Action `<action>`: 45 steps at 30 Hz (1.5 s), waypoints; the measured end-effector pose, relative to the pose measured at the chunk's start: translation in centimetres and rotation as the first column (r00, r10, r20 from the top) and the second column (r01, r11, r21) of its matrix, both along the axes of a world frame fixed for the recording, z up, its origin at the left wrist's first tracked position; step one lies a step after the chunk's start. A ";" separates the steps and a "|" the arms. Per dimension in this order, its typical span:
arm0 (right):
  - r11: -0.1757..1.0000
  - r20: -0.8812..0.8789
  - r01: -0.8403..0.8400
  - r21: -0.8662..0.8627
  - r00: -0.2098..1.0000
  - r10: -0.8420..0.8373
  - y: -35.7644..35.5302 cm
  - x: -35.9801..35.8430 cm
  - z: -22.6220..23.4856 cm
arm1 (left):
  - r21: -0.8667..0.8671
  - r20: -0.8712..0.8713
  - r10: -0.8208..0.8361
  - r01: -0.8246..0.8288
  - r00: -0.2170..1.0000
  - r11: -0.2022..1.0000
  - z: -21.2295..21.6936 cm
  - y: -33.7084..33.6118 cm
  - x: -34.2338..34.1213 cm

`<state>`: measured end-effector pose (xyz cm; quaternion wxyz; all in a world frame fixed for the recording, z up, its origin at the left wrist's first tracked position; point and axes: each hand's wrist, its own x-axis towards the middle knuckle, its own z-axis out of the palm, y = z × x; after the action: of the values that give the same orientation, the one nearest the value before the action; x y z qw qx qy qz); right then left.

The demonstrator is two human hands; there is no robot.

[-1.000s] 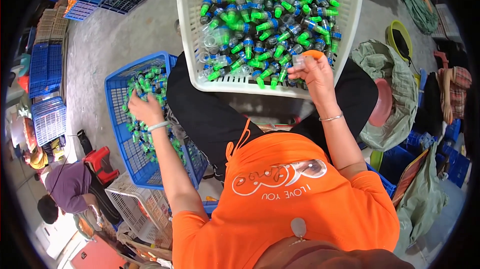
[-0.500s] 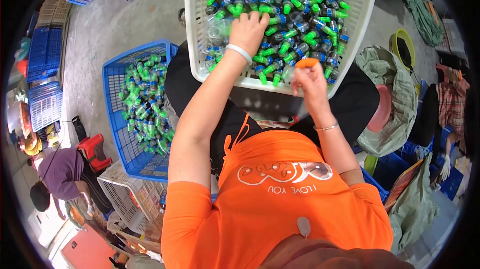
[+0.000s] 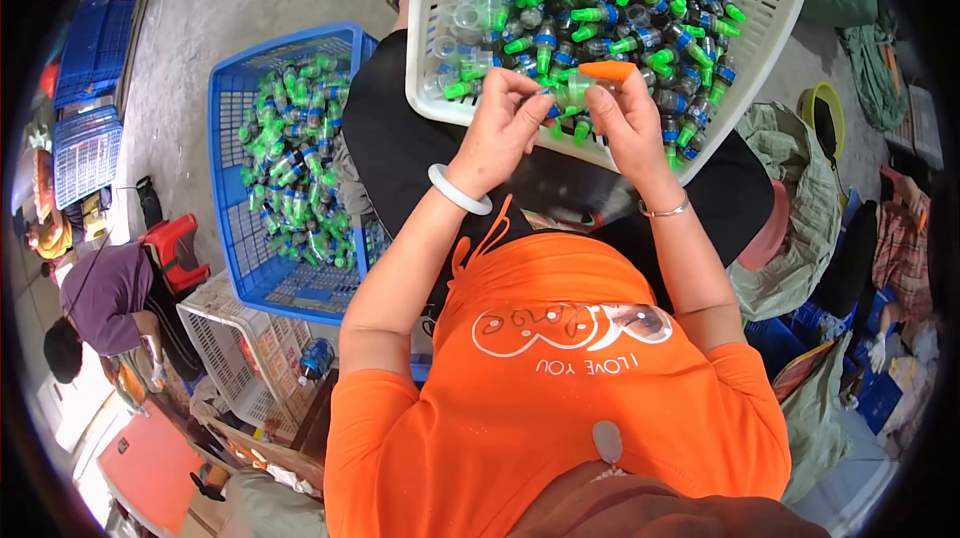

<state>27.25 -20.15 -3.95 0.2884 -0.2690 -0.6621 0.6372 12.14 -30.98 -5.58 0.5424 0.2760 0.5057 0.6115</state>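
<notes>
Two small parts sat over the near side of the white slatted plastic basket (image 3: 414, 43): left hand (image 3: 492, 133) had fingertips clamped on a mostly hidden blue-banded piece (image 3: 553, 111), right hand (image 3: 630, 133) on a clear plastic cylinder (image 3: 574, 91), which crooked pressure might spring loose.

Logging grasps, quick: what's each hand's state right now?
Left hand: closed, apparently pinching a small blue-banded bottle.
Right hand: closed on a clear plastic cap.
</notes>
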 end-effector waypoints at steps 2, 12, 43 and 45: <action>0.995 0.106 -0.101 0.015 0.989 0.098 0.2 0.3 0.0 | 0.027 -0.089 0.029 -0.027 0.996 0.999 -0.3 -0.8 0.9; 0.945 0.194 -0.267 -0.191 0.933 0.303 -1.2 -0.7 0.7 | 0.273 -0.845 0.227 0.024 0.485 0.962 -0.5 -3.3 1.3; 0.991 0.306 -0.020 0.131 0.952 -0.021 0.9 -4.6 -4.7 | 0.160 -0.975 0.080 -0.405 -0.206 0.900 -5.1 3.3 -5.2; 0.963 0.095 0.081 -0.257 0.994 -0.058 1.4 -1.9 -4.7 | 0.005 -0.989 -0.059 -0.438 -0.133 0.899 -5.3 5.1 -5.1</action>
<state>25.33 -18.80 -8.62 0.2438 -0.3548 -0.5747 0.6960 7.05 -25.86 -10.91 -0.0723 0.4600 0.8662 0.1814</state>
